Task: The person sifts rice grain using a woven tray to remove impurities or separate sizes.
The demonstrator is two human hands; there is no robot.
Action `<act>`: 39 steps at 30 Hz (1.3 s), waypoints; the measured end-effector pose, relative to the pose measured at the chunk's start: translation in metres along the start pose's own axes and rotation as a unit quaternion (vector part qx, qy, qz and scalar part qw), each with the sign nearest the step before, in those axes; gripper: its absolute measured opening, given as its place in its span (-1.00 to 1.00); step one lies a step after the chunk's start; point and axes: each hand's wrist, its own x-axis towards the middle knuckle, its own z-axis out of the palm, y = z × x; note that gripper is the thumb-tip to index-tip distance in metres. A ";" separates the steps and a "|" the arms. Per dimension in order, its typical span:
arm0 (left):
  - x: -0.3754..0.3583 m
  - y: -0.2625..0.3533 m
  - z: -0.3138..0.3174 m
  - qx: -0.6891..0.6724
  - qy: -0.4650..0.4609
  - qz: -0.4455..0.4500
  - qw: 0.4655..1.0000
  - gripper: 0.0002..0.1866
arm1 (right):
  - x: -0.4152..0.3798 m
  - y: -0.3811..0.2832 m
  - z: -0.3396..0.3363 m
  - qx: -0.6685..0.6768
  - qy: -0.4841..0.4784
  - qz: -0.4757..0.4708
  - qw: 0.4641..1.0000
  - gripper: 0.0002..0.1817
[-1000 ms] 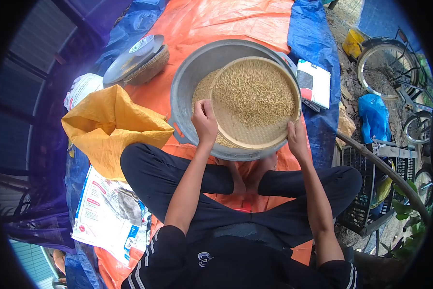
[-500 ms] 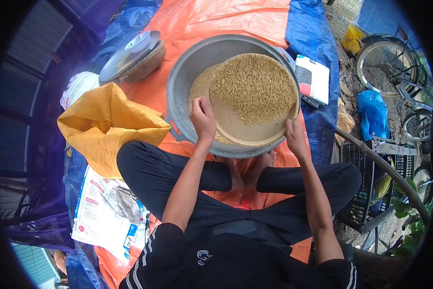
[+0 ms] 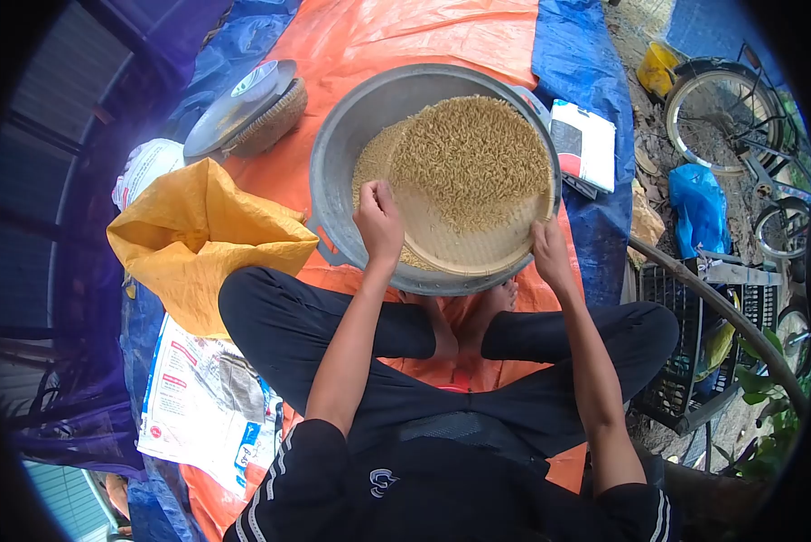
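A round woven tray (image 3: 442, 239) is held over a large grey basin (image 3: 338, 135). My left hand (image 3: 378, 219) is closed on the tray's left rim, and my right hand (image 3: 551, 250) grips its right rim. Grain (image 3: 469, 158) covers the far and middle part of the tray, while the near part shows bare weave. More grain (image 3: 376, 161) lies in the basin, to the left of the tray and beneath it. The basin stands just beyond my bare feet, between my bent knees.
An open yellow sack (image 3: 202, 230) stands left of the basin. Beyond it a metal lid (image 3: 234, 113) leans on a basket (image 3: 274, 122). Folded white bags (image 3: 583, 144) lie at the right. Farther right are a black crate (image 3: 672, 298), a blue bag (image 3: 697, 208) and a bicycle (image 3: 726, 117).
The grain in the tray has shifted, with its far edge looser and slightly higher. Both hands keep their hold, and the tray has moved only slightly.
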 end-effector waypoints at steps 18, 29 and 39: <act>0.004 -0.014 0.006 0.025 0.032 0.032 0.999 -0.77 | 0.003 0.026 0.001 -0.037 -0.086 0.099 0.991 -0.67; -0.003 -0.003 0.001 0.043 -0.055 -0.051 0.996 -0.75 | -0.002 0.007 -0.011 -0.031 -0.116 0.182 0.976 -0.70; -0.001 -0.021 0.008 0.078 -0.021 0.009 0.997 -0.74 | 0.002 0.031 -0.011 -0.065 -0.115 0.143 0.981 -0.68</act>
